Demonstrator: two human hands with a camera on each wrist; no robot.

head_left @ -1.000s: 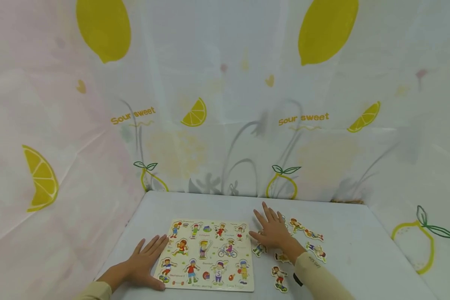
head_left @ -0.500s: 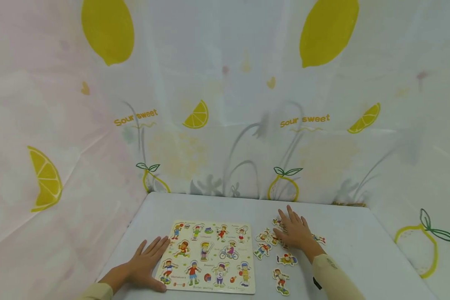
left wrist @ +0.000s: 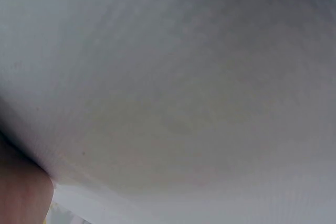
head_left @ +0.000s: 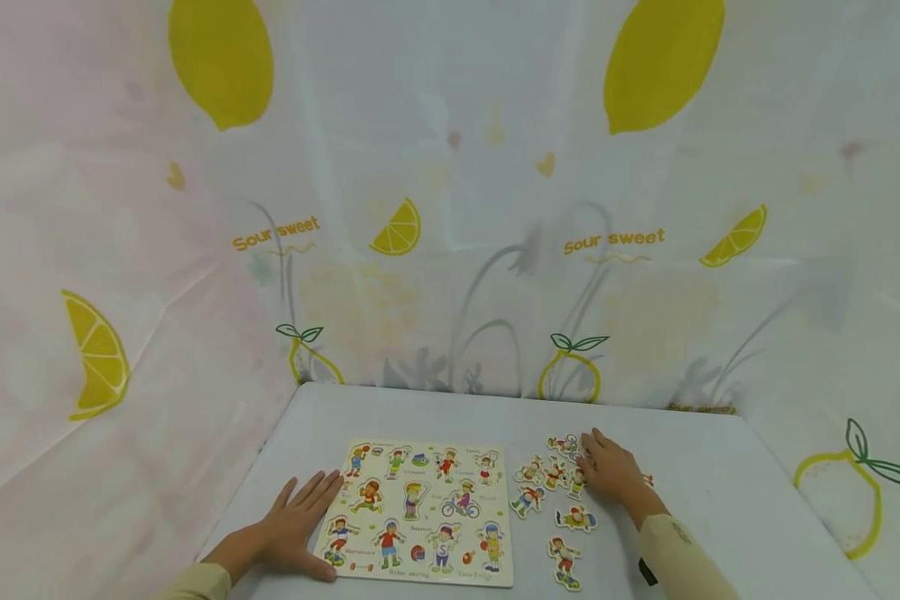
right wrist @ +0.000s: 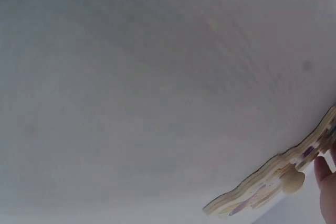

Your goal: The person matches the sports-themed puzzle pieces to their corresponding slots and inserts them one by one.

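My left hand (head_left: 292, 525) lies spread on the left edge of a cream puzzle board (head_left: 420, 581) printed with children playing sports. In the left wrist view only a bit of skin (left wrist: 23, 195) shows at the lower left. To the board's right, my right hand (head_left: 615, 471) reaches over a cluster of wooden puzzle pieces, its fingertips beside a bicycle-rider piece (head_left: 562, 444). The right wrist view has a wooden piece with a round knob (right wrist: 294, 181) beside a finger (right wrist: 323, 169); the knob is unheld. Some pieces are hidden under the right hand.
Several more cut-out figures lie between board and hand, among them a blue-and-red one (head_left: 527, 500), a yellow-and-red one (head_left: 576, 518) and a skateboarder (head_left: 565, 562) nearest the front. White cloth covers the table (head_left: 720, 500), and lemon-print fabric (head_left: 450, 250) encloses it.
My right hand has moved rightward across the pieces and drawn its spread fingers in, uncovering the cluster near the board. The left hand has stayed on the board's edge.
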